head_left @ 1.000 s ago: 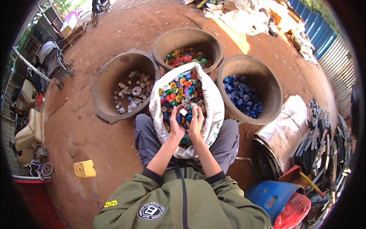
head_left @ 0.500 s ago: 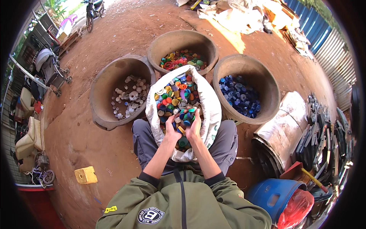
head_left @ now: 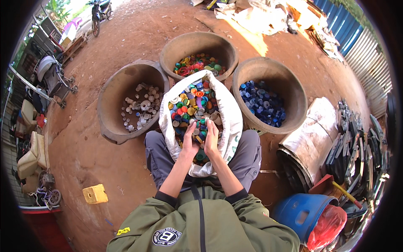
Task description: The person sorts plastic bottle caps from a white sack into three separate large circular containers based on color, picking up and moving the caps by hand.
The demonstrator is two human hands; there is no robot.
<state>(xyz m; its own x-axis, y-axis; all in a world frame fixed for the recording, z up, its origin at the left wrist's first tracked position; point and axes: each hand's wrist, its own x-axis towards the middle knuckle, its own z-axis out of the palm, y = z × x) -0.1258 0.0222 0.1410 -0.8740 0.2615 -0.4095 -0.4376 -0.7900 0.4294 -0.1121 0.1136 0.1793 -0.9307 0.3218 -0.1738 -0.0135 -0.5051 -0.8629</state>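
A white sack stands with its mouth rolled wide between my knees, full of mixed coloured plastic bottle caps. Both hands reach into it, side by side and a little apart, over the caps. My left hand has its fingertips drawn together at a small whitish bottle cap. Opposite it, my right hand pinches a white bottle cap at its fingertips. Loose caps in several colours lie between the palms. The undersides of my fingers are partly hidden.
Three brown tubs ring the sack: a left tub with white caps, a far tub with red, yellow and green ones, a right tub with blue ones. A blue drum lies near right; a yellow block sits left.
My hands have drawn closer together and their fingertips have come in over the caps. A green cap at my right fingertips is gone from there; a white one shows instead.
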